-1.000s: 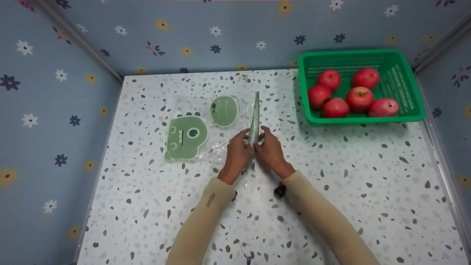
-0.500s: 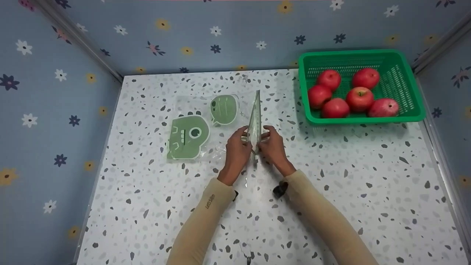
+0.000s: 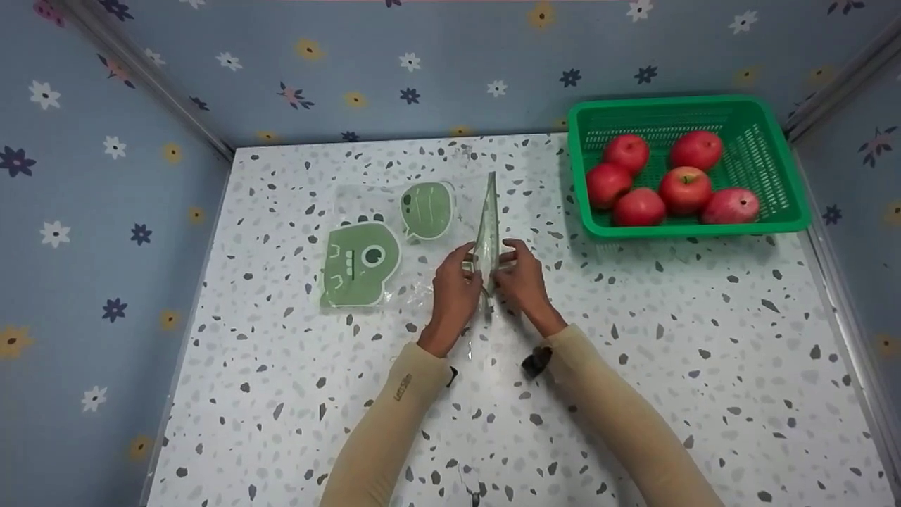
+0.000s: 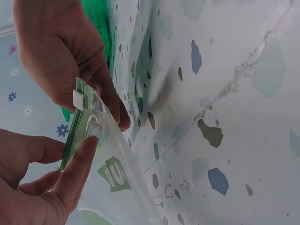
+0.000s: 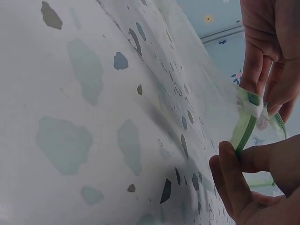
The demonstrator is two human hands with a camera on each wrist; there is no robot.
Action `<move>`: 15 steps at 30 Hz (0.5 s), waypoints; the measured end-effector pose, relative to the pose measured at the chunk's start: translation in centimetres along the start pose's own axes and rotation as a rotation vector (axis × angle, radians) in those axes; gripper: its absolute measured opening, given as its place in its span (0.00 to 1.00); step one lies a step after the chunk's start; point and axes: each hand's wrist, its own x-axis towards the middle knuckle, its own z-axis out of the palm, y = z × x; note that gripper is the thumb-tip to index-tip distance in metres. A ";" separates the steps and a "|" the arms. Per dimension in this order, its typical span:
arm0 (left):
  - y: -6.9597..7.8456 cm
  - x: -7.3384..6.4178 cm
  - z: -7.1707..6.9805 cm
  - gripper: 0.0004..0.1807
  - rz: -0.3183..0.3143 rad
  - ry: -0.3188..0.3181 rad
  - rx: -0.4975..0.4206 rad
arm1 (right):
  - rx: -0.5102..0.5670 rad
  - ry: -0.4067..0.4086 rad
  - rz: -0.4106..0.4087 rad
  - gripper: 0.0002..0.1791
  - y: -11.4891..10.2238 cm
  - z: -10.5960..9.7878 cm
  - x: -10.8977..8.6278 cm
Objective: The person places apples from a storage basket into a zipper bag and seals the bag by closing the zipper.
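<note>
A clear plastic slider zip bag [image 3: 426, 211] printed with green dinosaur shapes lies on the speckled table, its mouth end raised towards me. My left hand [image 3: 456, 289] pinches the left side of the green-edged mouth between thumb and fingers. On the opposite side, my right hand [image 3: 521, 280] pinches the other edge. The mouth gapes in a narrow slit between both hands. A white slider [image 4: 78, 99] sits on the green zip strip [image 4: 74, 133] in the left wrist view. In the right wrist view the slider [image 5: 253, 109] shows close to the left fingertips.
A green plastic basket [image 3: 693, 231] holding several red apples [image 3: 685, 190] stands at the back right of the table [image 3: 669, 394]. Flower-patterned walls [image 3: 450, 63] enclose the table at the back and both sides.
Over the last second the bag's mouth has spread slightly wider as my right hand shifted a little to the right. In the last half second the hands have barely moved.
</note>
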 end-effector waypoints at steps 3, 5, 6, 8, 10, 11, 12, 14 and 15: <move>-0.1 0.0 0.2 0.25 0.000 -0.004 0.005 | 0.005 -0.008 0.000 0.33 -0.2 -0.1 0.0; -0.1 0.1 0.2 0.25 -0.003 -0.003 0.007 | 0.004 -0.012 -0.012 0.33 -0.3 -0.1 0.0; -0.1 0.1 0.3 0.25 -0.005 -0.004 0.004 | -0.003 -0.010 -0.021 0.32 -0.3 -0.2 -0.1; -0.1 0.0 0.3 0.25 -0.006 -0.001 0.003 | -0.018 0.001 -0.050 0.31 -0.5 -0.4 -0.1; -0.1 0.0 0.4 0.25 -0.002 0.001 0.002 | -0.039 0.024 -0.090 0.30 -0.6 -0.6 -0.3; -0.1 0.0 0.4 0.25 -0.001 0.001 0.001 | -0.052 0.037 -0.113 0.30 -0.7 -0.8 -0.3; -0.1 0.0 0.4 0.25 0.001 0.001 -0.002 | -0.062 0.050 -0.134 0.30 -0.8 -1.0 -0.4; -0.1 0.1 0.4 0.25 0.002 0.000 -0.005 | -0.081 0.070 -0.174 0.29 -1.1 -1.5 -0.5; -0.1 0.1 0.4 0.25 0.002 -0.002 -0.009 | -0.093 0.078 -0.192 0.29 -1.3 -1.7 -0.6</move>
